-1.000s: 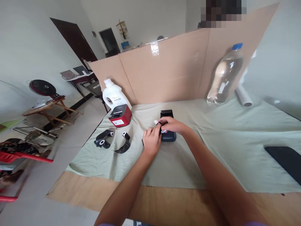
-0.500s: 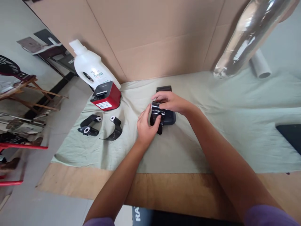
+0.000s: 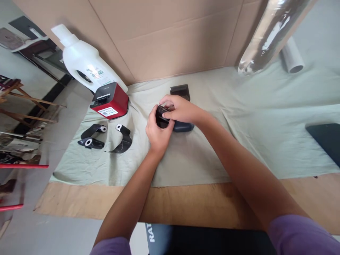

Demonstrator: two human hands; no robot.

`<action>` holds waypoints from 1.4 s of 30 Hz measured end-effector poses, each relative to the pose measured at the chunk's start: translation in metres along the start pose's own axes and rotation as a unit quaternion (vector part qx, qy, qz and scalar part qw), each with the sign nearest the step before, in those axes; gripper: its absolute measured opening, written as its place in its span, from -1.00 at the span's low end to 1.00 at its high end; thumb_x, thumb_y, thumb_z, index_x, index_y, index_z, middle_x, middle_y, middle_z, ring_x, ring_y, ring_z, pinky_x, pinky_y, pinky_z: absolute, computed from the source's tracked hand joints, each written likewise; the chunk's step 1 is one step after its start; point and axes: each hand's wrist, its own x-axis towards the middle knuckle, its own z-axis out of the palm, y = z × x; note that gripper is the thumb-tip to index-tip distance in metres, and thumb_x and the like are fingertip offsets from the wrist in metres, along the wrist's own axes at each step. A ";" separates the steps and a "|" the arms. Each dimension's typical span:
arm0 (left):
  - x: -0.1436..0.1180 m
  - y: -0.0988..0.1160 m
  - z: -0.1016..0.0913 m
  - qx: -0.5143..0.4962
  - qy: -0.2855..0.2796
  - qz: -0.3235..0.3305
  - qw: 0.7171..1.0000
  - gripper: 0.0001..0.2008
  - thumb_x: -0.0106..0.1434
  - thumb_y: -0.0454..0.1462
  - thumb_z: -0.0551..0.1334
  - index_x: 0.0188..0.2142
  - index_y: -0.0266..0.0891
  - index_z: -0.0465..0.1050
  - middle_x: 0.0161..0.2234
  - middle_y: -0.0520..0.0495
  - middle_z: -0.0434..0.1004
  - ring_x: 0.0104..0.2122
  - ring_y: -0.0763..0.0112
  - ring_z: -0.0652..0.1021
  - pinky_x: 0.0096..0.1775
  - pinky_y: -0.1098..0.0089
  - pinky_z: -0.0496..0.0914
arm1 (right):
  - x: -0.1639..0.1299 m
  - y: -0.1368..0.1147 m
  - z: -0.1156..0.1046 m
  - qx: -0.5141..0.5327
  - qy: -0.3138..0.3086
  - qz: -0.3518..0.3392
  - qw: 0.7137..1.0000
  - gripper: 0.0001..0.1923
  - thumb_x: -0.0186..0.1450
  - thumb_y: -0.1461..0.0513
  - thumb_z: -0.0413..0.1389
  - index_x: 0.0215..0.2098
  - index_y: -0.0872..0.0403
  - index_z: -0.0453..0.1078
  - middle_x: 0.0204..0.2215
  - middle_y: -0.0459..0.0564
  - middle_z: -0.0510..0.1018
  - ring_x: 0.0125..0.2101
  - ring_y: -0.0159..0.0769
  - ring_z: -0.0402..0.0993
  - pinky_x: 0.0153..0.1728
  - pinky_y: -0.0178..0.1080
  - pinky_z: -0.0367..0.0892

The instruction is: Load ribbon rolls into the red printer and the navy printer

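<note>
Your left hand (image 3: 157, 131) and right hand (image 3: 178, 110) met over a black roll (image 3: 160, 118), each clasping it, the left cupping it from below and the right's fingers (image 3: 166, 114) laid across its top. The roll sat between your fingertips, touching a dark device (image 3: 183, 125) just right of them. Left of your fingers, well apart, lay two black strips (image 3: 91, 136) and a curled one (image 3: 121, 139) on the cloth (image 3: 239, 141), with a red printer (image 3: 109, 102) beyond them.
</note>
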 end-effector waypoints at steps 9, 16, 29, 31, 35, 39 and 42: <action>-0.004 0.004 0.003 0.023 -0.015 -0.001 1.000 -0.27 0.25 -0.04 0.34 0.32 -0.21 0.16 0.23 -0.26 0.40 0.21 0.11 0.45 0.23 0.18 0.31 | -0.008 -0.014 -0.013 -0.167 0.020 -0.024 0.985 -0.86 0.12 0.37 0.17 -0.31 0.14 0.42 -0.40 -0.03 0.50 -0.27 -0.24 0.38 -0.29 -0.27 0.19; -0.007 0.008 0.009 0.058 -0.020 -0.004 0.998 -0.23 0.22 -0.04 0.34 0.32 -0.25 0.15 0.24 -0.32 0.38 0.24 0.03 0.42 0.25 0.13 0.27 | -0.011 -0.017 -0.015 -0.177 0.011 -0.002 0.984 -0.93 0.15 0.39 0.16 -0.42 0.12 0.41 -0.50 -0.05 0.46 -0.37 -0.29 0.35 -0.37 -0.27 0.12; -0.006 0.009 0.008 0.085 -0.048 0.011 0.995 -0.21 0.21 -0.03 0.35 0.32 -0.25 0.15 0.13 -0.30 0.51 0.11 0.06 0.53 0.16 0.09 0.30 | -0.002 0.001 -0.026 -0.236 0.058 -0.034 0.969 -0.78 0.16 0.40 0.10 -0.26 0.09 0.51 -0.25 0.03 0.62 -0.23 -0.17 0.46 -0.19 -0.21 0.26; -0.008 0.014 0.008 0.083 -0.084 0.043 0.992 -0.24 0.22 -0.01 0.34 0.30 -0.25 0.19 0.13 -0.30 0.52 0.11 0.06 0.52 0.17 0.08 0.27 | 0.002 0.013 -0.038 -0.250 0.082 -0.026 0.965 -0.67 0.18 0.39 0.10 -0.13 0.06 0.53 -0.10 0.04 0.62 -0.09 -0.08 0.47 -0.05 -0.14 0.27; -0.013 0.023 0.005 0.104 -0.147 0.128 0.975 -0.46 0.23 -0.03 0.34 0.14 -0.17 0.41 0.28 -0.27 0.35 0.20 0.02 0.42 0.18 0.04 0.22 | 0.006 0.032 -0.051 -0.287 0.071 0.045 0.954 -0.60 0.23 0.35 0.09 0.01 -0.01 0.54 0.04 0.06 0.60 0.05 0.07 0.41 0.10 0.07 0.20; -0.013 0.024 0.002 0.113 -0.184 0.140 0.966 -0.47 0.21 0.03 0.35 0.10 -0.14 0.45 0.26 -0.25 0.37 0.21 -0.01 0.38 0.20 -0.01 0.18 | 0.006 0.038 -0.042 -0.331 0.039 0.072 0.940 -0.59 0.32 0.32 0.03 0.08 -0.01 0.50 0.07 0.12 0.57 0.10 0.13 0.34 0.13 0.18 0.12; -0.013 0.022 0.000 0.107 -0.207 0.138 0.963 -0.42 0.21 0.05 0.34 0.15 -0.13 0.42 0.22 -0.24 0.43 0.22 -0.01 0.37 0.22 -0.01 0.16 | 0.006 0.040 -0.032 -0.386 0.047 0.091 0.917 -0.59 0.33 0.31 0.02 0.09 0.02 0.51 0.07 0.22 0.51 0.10 0.16 0.31 0.10 0.18 0.14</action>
